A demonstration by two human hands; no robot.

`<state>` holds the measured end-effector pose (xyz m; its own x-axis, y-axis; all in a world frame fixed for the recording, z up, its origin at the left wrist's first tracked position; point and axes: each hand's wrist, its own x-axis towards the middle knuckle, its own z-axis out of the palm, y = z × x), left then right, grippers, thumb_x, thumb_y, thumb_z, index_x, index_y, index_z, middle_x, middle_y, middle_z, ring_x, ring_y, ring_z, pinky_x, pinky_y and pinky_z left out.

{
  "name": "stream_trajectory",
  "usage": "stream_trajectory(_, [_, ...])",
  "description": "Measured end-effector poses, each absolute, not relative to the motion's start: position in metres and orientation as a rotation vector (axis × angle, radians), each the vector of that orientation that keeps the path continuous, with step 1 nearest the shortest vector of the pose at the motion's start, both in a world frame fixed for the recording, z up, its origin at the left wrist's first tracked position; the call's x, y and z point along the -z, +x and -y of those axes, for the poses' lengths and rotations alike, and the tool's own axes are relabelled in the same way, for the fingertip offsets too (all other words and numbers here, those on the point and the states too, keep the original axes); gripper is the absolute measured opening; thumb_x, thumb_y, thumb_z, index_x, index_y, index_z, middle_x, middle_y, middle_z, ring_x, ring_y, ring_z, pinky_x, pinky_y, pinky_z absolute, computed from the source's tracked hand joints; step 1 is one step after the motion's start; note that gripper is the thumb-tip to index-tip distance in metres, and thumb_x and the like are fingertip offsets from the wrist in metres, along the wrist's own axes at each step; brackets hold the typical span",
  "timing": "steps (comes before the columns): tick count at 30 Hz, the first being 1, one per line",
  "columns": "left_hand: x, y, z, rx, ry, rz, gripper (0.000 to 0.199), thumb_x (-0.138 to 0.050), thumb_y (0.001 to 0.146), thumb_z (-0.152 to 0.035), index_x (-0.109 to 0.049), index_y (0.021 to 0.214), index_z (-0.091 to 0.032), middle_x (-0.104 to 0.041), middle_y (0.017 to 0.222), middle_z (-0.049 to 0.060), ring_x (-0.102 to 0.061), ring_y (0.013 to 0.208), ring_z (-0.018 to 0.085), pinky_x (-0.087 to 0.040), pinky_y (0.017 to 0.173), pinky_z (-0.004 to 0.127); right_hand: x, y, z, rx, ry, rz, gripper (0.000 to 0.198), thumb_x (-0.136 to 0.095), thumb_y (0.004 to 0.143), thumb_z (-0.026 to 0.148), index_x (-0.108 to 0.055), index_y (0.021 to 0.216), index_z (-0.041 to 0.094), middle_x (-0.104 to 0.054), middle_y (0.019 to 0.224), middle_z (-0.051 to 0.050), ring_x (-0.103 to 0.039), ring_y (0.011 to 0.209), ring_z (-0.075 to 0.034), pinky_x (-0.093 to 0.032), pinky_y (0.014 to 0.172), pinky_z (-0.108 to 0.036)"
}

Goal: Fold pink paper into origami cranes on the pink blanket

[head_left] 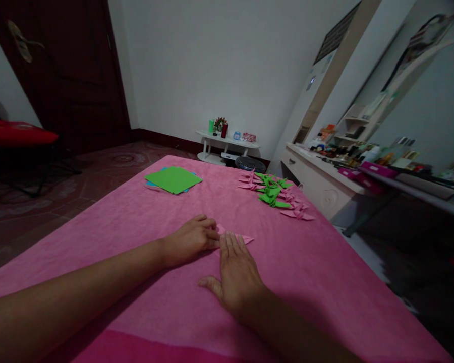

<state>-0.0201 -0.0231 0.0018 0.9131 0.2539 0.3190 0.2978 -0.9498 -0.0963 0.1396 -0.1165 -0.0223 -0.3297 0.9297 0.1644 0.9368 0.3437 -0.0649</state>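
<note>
A folded piece of pink origami paper (pixel 246 239) lies on the pink cloth, its pointed end showing to the right of my fingers. My left hand (pixel 194 238) is at the paper's left side, fingers curled and closed on its edge. Stretched flat over the middle of the paper is my right hand (pixel 237 275), fingers straight and thumb held out to the left. Both hands cover much of the paper, so most of its folds are hidden.
Square green paper sheets (pixel 174 179) rest over blue and pink ones at the far left of the pink cloth (pixel 113 227). Several pink and green folded paper cranes (pixel 270 191) cluster at the far right. A dressing table (pixel 325 174) with bottles stands at right, a white shelf (pixel 227 138) behind.
</note>
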Motion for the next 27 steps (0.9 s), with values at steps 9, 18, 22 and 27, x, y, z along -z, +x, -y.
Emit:
stream_trajectory(9, [0.003, -0.032, 0.024, 0.46, -2.987, 0.479, 0.029, -0.044, 0.091, -0.026, -0.056, 0.117, -0.028, -0.064, 0.115, 0.003, -0.053, 0.106, 0.02, -0.031, 0.082, 0.035, 0.024, 0.157, 0.124, 0.041, -1.69, 2.401, 0.096, -0.041, 0.077, 0.07, -0.034, 0.135, -0.007, -0.029, 0.141, -0.028, -0.025, 0.133, -0.037, -0.024, 0.109, -0.049])
stream_trajectory(18, [0.006, -0.054, 0.026, 0.424, -3.036, 0.536, 0.045, -0.046, 0.084, -0.013, -0.049, 0.126, -0.027, -0.058, 0.125, 0.004, -0.049, 0.118, 0.02, -0.029, 0.086, 0.035, 0.022, 0.182, 0.128, 0.119, -1.768, 2.423, 0.096, -0.053, 0.072, 0.066, -0.038, 0.132, -0.007, -0.035, 0.137, -0.03, -0.032, 0.129, -0.039, -0.03, 0.106, -0.05])
stream_trajectory(22, [0.008, -0.061, 0.027, 0.423, -3.014, 0.565, 0.044, -0.047, 0.084, -0.014, -0.049, 0.125, -0.028, -0.059, 0.124, 0.004, -0.049, 0.118, 0.02, -0.03, 0.084, 0.034, 0.025, 0.197, 0.134, 0.202, -1.763, 2.417, 0.093, -0.052, 0.072, 0.067, -0.041, 0.131, -0.004, -0.039, 0.137, -0.027, -0.035, 0.128, -0.037, -0.031, 0.105, -0.049])
stream_trajectory(27, [0.006, -0.064, 0.031, 0.407, -2.982, 0.59, 0.039, -0.044, 0.086, -0.017, -0.05, 0.124, -0.027, -0.059, 0.124, 0.004, -0.049, 0.118, 0.02, -0.03, 0.084, 0.034, 0.009, 0.214, 0.134, 0.177, -1.844, 2.457, 0.083, -0.052, 0.075, 0.061, -0.044, 0.131, 0.001, -0.041, 0.137, -0.023, -0.039, 0.127, -0.034, -0.03, 0.106, -0.047])
